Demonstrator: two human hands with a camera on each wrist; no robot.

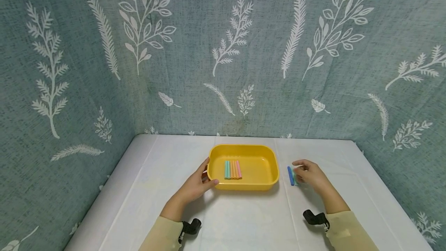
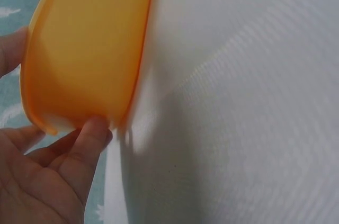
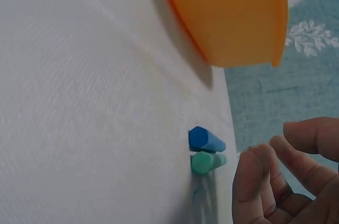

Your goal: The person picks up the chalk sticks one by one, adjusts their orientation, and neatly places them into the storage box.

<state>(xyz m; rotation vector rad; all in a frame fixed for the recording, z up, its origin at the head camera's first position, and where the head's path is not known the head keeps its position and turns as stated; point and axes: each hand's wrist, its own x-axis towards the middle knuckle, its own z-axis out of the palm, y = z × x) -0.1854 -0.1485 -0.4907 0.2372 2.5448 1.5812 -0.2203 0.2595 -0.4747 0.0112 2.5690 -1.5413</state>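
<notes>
A yellow tray (image 1: 258,185) sits mid-table, and in it several chalk sticks (image 1: 232,169) in teal, orange and pink lie side by side. My left hand (image 1: 208,173) grips the tray's left front corner: the thumb (image 2: 92,134) presses on the rim of the tray (image 2: 85,49), with the fingers behind its end. To the right of the tray, a blue stick (image 1: 290,175) and a green stick (image 1: 295,178) lie on the cloth. My right hand (image 1: 298,171) hovers at them with its fingers (image 3: 254,173) loosely curled just short of the green stick (image 3: 204,163), which lies beside the blue stick (image 3: 204,139).
A white cloth (image 1: 244,220) covers the table. Teal fabric with a leaf print (image 1: 223,49) walls in the back and both sides. Black camera mounts (image 1: 189,227) sit on both wrists.
</notes>
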